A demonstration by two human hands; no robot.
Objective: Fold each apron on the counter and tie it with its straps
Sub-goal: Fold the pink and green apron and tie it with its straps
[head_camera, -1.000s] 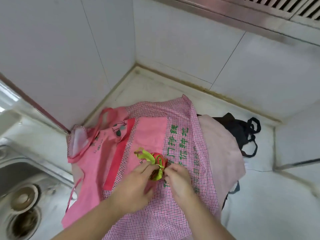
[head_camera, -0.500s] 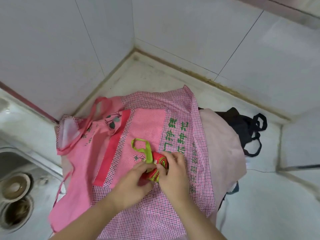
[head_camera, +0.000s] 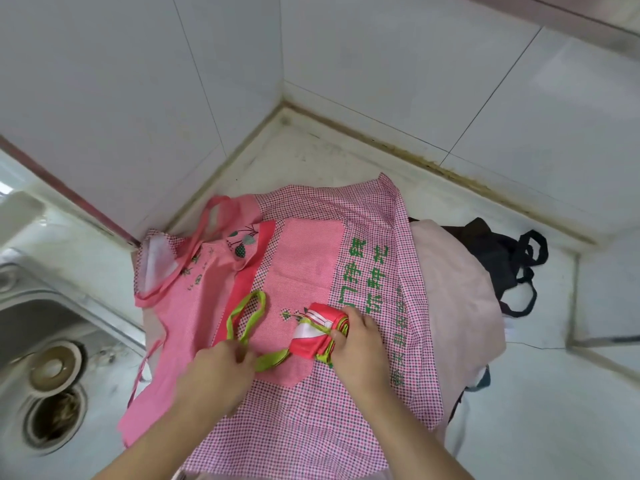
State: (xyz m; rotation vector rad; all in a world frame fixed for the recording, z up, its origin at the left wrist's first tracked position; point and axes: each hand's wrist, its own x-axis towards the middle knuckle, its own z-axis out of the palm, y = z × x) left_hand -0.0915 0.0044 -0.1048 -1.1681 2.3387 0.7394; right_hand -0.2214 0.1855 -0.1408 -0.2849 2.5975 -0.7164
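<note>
Your right hand clamps the folded red bundle; your left hand pinches its green strap. Knot unfinished. The checked apron and others beneath lie unfolded.

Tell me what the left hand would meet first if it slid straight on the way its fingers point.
Likely the green strap loop just beyond the left hand, lying on the checked apron; motion blur makes this uncertain.
</note>
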